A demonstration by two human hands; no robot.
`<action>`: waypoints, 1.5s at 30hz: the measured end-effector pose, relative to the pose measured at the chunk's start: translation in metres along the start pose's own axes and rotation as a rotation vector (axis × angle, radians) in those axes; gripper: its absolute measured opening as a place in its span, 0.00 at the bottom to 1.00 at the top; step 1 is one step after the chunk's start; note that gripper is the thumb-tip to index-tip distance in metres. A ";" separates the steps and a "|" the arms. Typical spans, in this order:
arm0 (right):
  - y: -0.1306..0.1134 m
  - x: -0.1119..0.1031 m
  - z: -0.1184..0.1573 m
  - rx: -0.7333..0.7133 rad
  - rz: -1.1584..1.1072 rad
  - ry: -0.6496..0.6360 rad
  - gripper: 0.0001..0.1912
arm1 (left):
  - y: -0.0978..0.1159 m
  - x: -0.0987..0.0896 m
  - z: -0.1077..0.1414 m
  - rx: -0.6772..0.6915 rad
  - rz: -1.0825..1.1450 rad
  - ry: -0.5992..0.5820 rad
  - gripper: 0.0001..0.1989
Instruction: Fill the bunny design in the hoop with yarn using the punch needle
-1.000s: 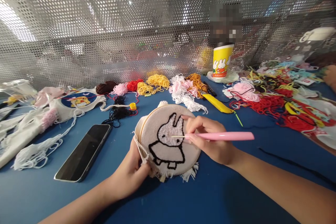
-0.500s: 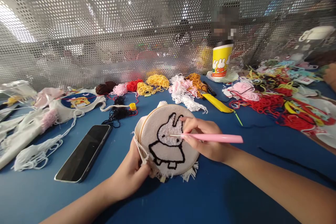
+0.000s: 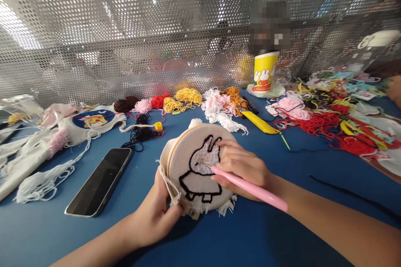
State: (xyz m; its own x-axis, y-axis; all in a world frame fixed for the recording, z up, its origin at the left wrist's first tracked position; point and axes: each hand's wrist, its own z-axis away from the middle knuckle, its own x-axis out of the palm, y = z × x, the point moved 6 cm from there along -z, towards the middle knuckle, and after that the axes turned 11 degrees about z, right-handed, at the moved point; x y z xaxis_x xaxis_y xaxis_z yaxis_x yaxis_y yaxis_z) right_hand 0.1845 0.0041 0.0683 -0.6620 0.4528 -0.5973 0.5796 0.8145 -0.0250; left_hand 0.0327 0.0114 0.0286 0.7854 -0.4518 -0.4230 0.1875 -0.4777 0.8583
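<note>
My left hand (image 3: 156,212) grips the lower left side of a round embroidery hoop (image 3: 171,154), its fingers partly hidden behind the frame. Stretched in the hoop is beige cloth (image 3: 228,131) with a rabbit figure outlined in thick black yarn. White loops fill much of the rabbit's head (image 3: 205,150); the body inside its outline is bare cloth. Pinched in my right hand (image 3: 241,169) is a pink-handled punch needle (image 3: 250,187), its metal tip at the head near the face. A fringe of threads hangs from the cloth's lower edge.
A phone (image 3: 100,183) lies left of the hoop. Yarn heaps (image 3: 188,96) line the back, with a tangled pile (image 3: 326,121) at right. A yellow cutter (image 3: 260,123), a rabbit-print cup (image 3: 265,71) and a stitched blue piece (image 3: 94,119) lie around. A perforated metal panel (image 3: 140,41) stands behind.
The punch needle's handle has swung from nearly level to slanting down to the right, as my right hand turned. The hoop has shifted slightly; its tip stays around the rabbit's face.
</note>
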 end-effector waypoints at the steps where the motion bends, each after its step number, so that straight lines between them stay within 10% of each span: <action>1: -0.001 0.000 0.001 0.007 0.019 0.016 0.05 | 0.002 0.001 0.001 0.027 -0.029 -0.015 0.33; 8: -0.005 0.013 0.005 0.051 0.145 -0.099 0.04 | 0.008 0.004 0.004 0.064 -0.024 -0.063 0.34; 19: 0.031 0.007 0.017 0.573 -0.483 0.016 0.04 | -0.014 -0.003 -0.006 -0.124 0.168 0.059 0.31; 38: 0.016 0.008 0.010 0.359 -0.167 -0.053 0.04 | -0.011 -0.002 -0.006 -0.094 0.036 0.005 0.28; 45: -0.001 0.010 0.008 0.032 -0.022 -0.025 0.02 | 0.001 0.000 -0.001 0.028 -0.060 -0.018 0.31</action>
State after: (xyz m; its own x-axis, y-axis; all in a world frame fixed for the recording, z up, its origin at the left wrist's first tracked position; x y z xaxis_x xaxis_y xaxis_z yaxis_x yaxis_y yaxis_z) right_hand 0.1813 0.0051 0.0555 -0.6630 0.4250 -0.6162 0.5801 0.8120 -0.0642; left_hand 0.0338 0.0118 0.0292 0.7626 -0.4352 -0.4787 0.2172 -0.5248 0.8231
